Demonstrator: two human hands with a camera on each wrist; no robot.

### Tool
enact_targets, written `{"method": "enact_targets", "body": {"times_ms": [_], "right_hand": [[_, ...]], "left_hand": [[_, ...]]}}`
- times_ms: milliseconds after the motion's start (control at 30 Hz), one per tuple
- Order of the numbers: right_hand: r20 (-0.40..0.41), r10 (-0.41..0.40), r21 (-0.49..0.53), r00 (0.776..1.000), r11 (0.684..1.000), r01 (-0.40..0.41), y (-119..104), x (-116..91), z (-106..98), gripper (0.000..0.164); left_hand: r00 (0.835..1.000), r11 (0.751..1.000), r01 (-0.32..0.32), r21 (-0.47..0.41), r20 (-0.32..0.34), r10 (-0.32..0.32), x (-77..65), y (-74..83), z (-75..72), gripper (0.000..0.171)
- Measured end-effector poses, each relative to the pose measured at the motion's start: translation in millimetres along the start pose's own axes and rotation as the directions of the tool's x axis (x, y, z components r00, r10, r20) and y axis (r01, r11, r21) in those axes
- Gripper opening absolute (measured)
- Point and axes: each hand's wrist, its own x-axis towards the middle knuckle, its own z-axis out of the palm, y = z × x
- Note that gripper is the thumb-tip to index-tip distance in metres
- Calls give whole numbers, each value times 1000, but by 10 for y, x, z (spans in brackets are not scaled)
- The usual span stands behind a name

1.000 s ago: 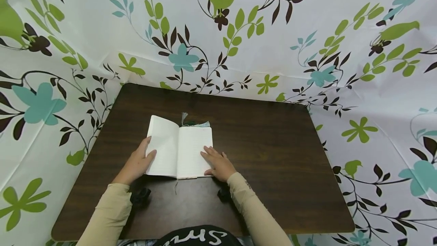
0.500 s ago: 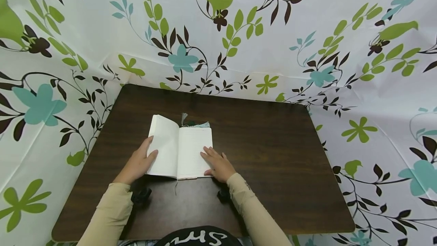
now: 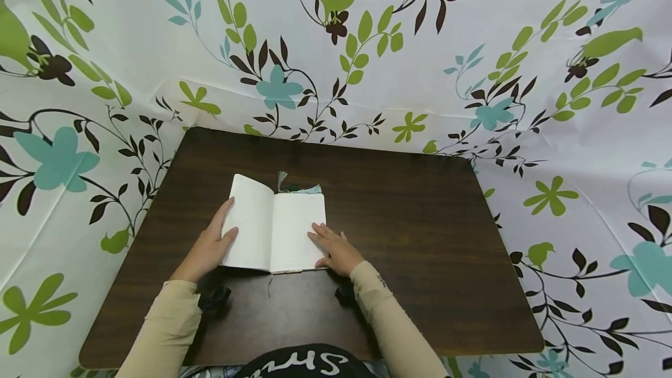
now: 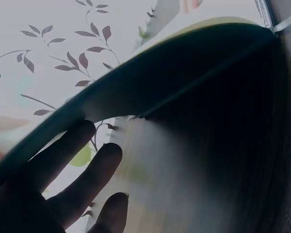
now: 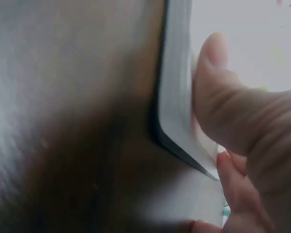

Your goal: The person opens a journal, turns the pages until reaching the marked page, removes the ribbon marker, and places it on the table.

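An open notebook [image 3: 298,232] with white pages lies on the table, left of its middle. My left hand [image 3: 206,249] holds the notebook's left side, thumb over the page. In the left wrist view its fingers [image 4: 99,179] are under the dark cover [image 4: 184,63], which is raised off the table. My right hand [image 3: 338,252] rests on the right page near its lower outer corner, fingers extended. Seen from the right wrist, the thumb [image 5: 216,92] lies over the page block [image 5: 174,73]. Little of the right hand's other fingers shows there.
The dark wooden table [image 3: 420,238] extends far to the right of the notebook. Pale blue tassels [image 3: 310,189] stick out past the notebook's top edge. A patterned sheet [image 3: 336,92] with birds and leaves hangs behind and around the table.
The left hand's fingers have shifted slightly up along the notebook's left edge, and that side has moved a little to the left. The right hand stays nearly where it was.
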Motion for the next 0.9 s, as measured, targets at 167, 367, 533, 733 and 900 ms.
{"method": "enact_targets", "body": {"times_ms": [167,367,533,733,900], "right_hand": [[-2,-12,43,1000,999,12,22,10,-22,82],[-53,-3,23,999,1000,5,-11,-6,12,78],[-102,7,35,995,999,-3,-27,-12,31,69],[-205,24,108,978,994,-2,-25,-25,71,79],[-288,34,216,957,976,30,-53,-24,76,108]], "left_hand": [[999,1000,23,16,36,-24,-25,-32,-33,52],[998,999,23,-32,65,-20,-48,-39,-51,50],[997,998,29,-55,79,-25,-50,-36,-45,50],[996,998,51,-47,76,-47,-43,-21,-36,51],[995,997,63,-37,73,-60,-28,-16,-38,51]]}}
